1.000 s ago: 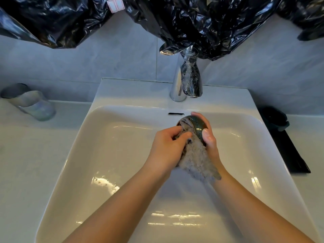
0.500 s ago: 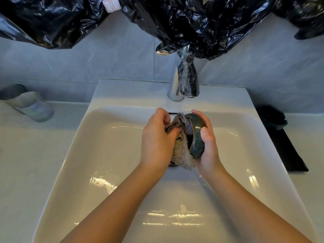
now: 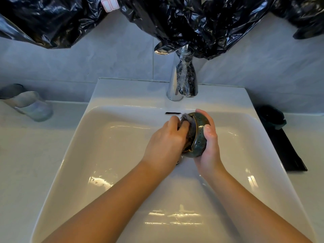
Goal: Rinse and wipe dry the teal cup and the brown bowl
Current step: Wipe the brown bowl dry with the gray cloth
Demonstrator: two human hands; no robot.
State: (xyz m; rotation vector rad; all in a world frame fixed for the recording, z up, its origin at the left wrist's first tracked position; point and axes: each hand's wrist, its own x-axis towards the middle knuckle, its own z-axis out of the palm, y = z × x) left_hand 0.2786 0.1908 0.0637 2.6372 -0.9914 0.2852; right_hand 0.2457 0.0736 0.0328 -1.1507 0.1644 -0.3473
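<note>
Over the white sink [image 3: 108,155], my right hand [image 3: 210,148] grips a dark speckled brown bowl [image 3: 199,135] round its outer wall. The bowl is tipped on its side, its opening facing left. My left hand [image 3: 166,146] holds a grey fluffy cloth [image 3: 186,118] and presses it into the bowl's inside. Only a tuft of the cloth shows at the bowl's top rim. The teal cup [image 3: 270,118] stands apart on the counter to the right of the sink, at the far end of a black mat [image 3: 287,151].
A chrome faucet [image 3: 175,85] stands behind the basin, with no water visibly running. A clear glass tumbler [image 3: 29,106] lies on the left counter. Black plastic sheeting [image 3: 192,18] hangs over the tiled wall above.
The cloth, which hung below the bowl a second ago, is now tucked inside it. My left hand has moved up into the bowl's opening, and the bowl has turned onto its side.
</note>
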